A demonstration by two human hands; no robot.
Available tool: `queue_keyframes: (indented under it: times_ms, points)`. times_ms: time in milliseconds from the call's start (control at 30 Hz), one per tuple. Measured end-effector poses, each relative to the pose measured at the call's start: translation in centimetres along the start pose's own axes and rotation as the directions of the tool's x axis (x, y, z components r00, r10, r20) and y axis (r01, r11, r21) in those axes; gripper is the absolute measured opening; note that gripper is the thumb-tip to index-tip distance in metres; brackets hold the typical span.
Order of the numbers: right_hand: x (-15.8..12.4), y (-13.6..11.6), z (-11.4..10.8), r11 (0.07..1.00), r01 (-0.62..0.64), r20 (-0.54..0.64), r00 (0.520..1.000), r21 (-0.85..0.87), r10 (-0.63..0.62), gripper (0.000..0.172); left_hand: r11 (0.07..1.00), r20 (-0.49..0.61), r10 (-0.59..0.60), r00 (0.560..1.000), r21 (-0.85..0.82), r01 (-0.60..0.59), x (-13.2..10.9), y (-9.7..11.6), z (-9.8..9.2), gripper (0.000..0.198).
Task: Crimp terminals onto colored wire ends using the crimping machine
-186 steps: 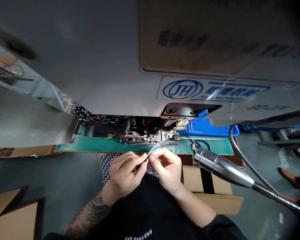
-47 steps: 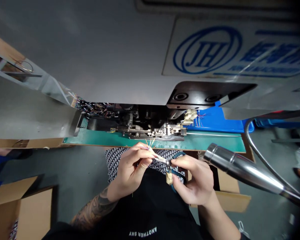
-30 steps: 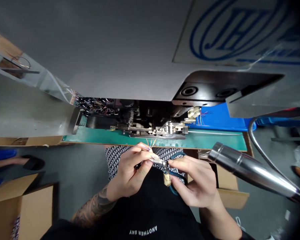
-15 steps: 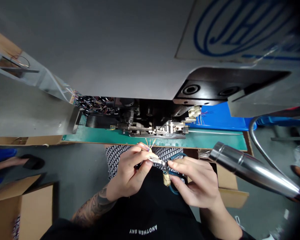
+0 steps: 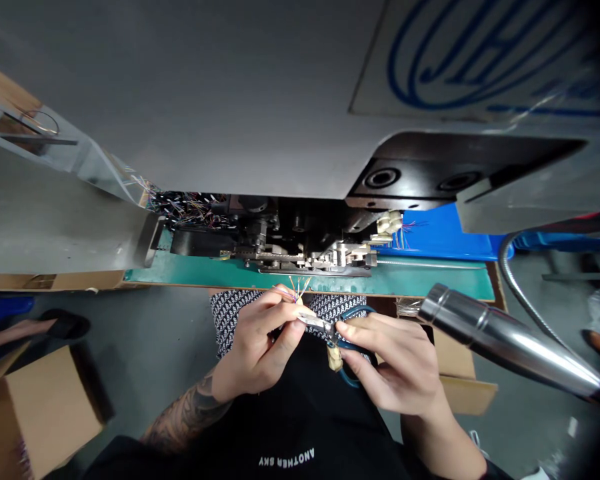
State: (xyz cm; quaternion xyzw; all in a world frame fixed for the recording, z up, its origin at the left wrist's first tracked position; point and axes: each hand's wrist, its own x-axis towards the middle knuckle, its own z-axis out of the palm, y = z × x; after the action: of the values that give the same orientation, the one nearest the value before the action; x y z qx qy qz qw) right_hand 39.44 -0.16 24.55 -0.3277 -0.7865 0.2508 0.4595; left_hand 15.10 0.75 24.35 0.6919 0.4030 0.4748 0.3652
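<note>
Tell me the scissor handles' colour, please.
The scissor handles are dark teal, clearest in the head view.

Two hands (image 5: 257,347), one pair of scissors (image 5: 329,328)

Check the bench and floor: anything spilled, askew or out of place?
A tangled wire heap sits left of the machine's mechanism, with loose ends sticking out. Pale scraps litter the floor at lower right. The yellowish lump by the scissors also looks odd; I can't tell what it is.
</note>
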Motion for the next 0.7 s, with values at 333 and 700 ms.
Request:
queue_keyframes:
  times_ms: [333, 700]
  points:
    - [0.1, 0.0, -0.1, 0.999, -0.016, 0.004, 1.000, 0.046, 0.016, 0.044, 0.999, -0.003, 0.005, 1.000, 0.032, -0.005, 0.1, 0.1, 0.0, 0.026]
    - [-1.1, 0.9, -1.3, 0.996, -0.078, 0.005, 0.997, -0.035, 0.078, 0.046, 1.000, -0.009, -0.011, 1.000, 0.016, 0.011, 0.1, 0.1, 0.0, 0.021]
